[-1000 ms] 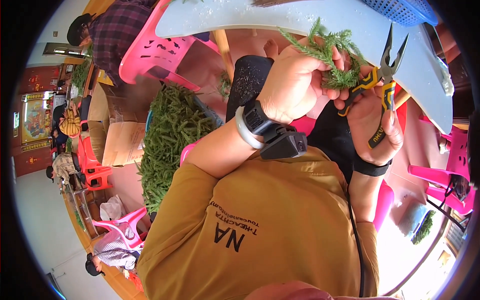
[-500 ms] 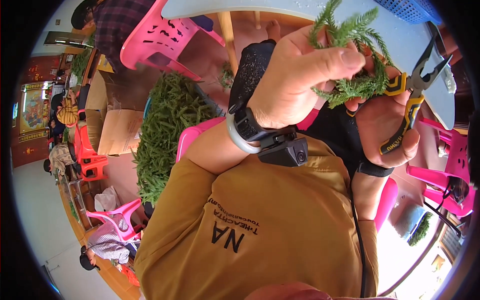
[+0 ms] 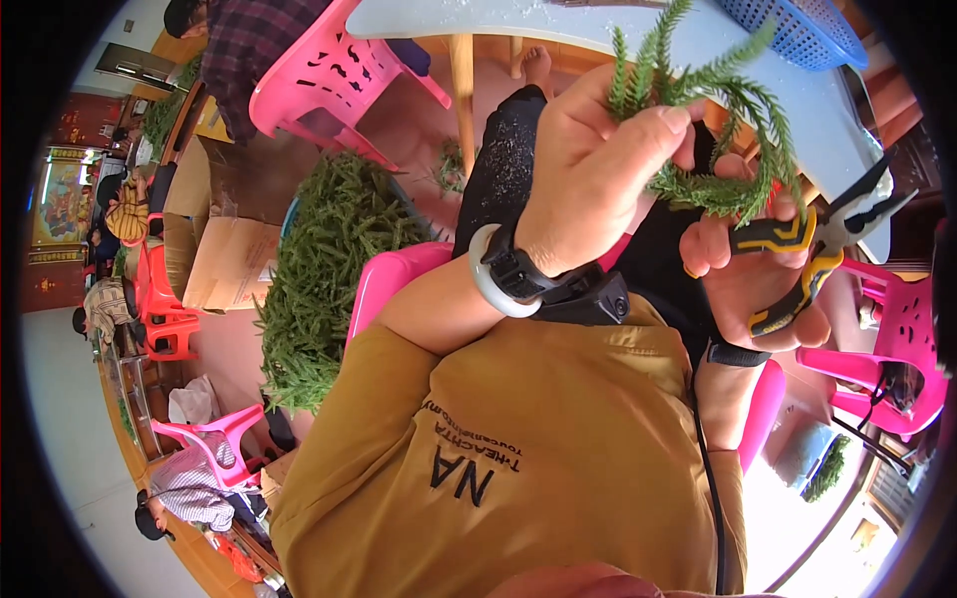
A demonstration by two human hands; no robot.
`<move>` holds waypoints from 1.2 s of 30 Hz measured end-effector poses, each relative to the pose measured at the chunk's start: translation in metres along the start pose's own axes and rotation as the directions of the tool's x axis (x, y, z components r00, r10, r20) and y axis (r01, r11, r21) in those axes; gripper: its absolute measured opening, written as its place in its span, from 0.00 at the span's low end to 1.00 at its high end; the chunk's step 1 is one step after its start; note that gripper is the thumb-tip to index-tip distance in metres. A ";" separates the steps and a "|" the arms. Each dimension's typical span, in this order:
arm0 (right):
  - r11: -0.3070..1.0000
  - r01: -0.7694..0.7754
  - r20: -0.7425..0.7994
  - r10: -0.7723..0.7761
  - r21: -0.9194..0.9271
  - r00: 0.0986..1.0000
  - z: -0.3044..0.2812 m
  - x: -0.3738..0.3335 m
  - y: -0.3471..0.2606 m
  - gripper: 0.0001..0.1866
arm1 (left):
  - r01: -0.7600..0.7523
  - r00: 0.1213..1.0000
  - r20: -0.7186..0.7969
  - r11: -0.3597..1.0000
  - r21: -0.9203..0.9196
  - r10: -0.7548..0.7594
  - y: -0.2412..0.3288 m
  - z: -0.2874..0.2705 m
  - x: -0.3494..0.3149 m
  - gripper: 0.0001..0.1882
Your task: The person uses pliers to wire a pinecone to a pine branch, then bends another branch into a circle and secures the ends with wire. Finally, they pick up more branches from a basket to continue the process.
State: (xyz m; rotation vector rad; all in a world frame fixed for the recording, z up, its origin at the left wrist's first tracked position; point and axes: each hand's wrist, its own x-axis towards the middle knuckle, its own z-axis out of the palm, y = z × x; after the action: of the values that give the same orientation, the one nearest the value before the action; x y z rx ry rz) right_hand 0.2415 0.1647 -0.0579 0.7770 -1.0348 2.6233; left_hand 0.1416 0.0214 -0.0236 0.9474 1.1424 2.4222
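A small ring of green artificial pine sprigs [image 3: 713, 189] is held up near the table edge. My left hand [image 3: 598, 169] pinches its left side between thumb and fingers, with loose sprig tips sticking up past the thumb. Across the palm of my right hand [image 3: 738, 289] lie long-nosed pliers [image 3: 829, 237] with yellow-and-black handles, the fingers curled around them. Their jaws are apart and point up to the right, clear of the ring. The right fingertips are at the ring's lower right edge; whether they grip it I cannot tell.
A pale table [image 3: 598, 22] spans the top, with a blue plastic basket [image 3: 797, 35] on it. To my left are a big heap of green sprigs [image 3: 334, 264], a pink chair [image 3: 319, 80] and a cardboard box [image 3: 231, 264]. Several other people sit further left. Another pink chair [image 3: 902, 349] stands right.
Both hands have shifted a little to the right, and the pliers and right hand have also dropped slightly. The sprig ring now faces me more and shows a wider opening.
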 end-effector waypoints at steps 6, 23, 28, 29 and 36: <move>0.992 -0.032 -0.235 0.002 -0.121 0.972 0.009 -0.006 0.010 0.45 | 0.070 0.992 -0.098 0.987 -0.146 -0.085 0.004 0.008 -0.004 0.10; 0.996 0.016 -0.386 -0.049 -0.089 0.921 -0.013 0.012 0.009 0.43 | 0.073 0.996 -0.022 0.948 -0.311 -0.084 -0.004 -0.001 0.018 0.06; 0.999 0.001 -0.342 -0.018 -0.049 0.939 -0.018 0.020 0.011 0.40 | 0.240 0.964 -0.080 0.960 -0.146 -0.253 -0.017 -0.023 0.022 0.10; 0.999 0.009 -0.327 -0.020 -0.034 0.945 -0.020 0.020 0.012 0.39 | 0.230 0.959 -0.161 0.972 -0.048 -0.234 -0.020 -0.021 0.024 0.11; 0.995 0.081 -0.041 -0.083 -0.052 0.996 -0.033 0.029 0.018 0.39 | -0.307 0.939 0.152 0.552 0.775 0.309 -0.030 -0.028 0.044 0.19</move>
State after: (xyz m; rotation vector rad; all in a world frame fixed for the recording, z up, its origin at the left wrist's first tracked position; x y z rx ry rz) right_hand 0.1975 0.1745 -0.0730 0.7321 -1.0303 2.5235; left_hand 0.0900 0.0470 -0.0410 1.4924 2.3285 2.0862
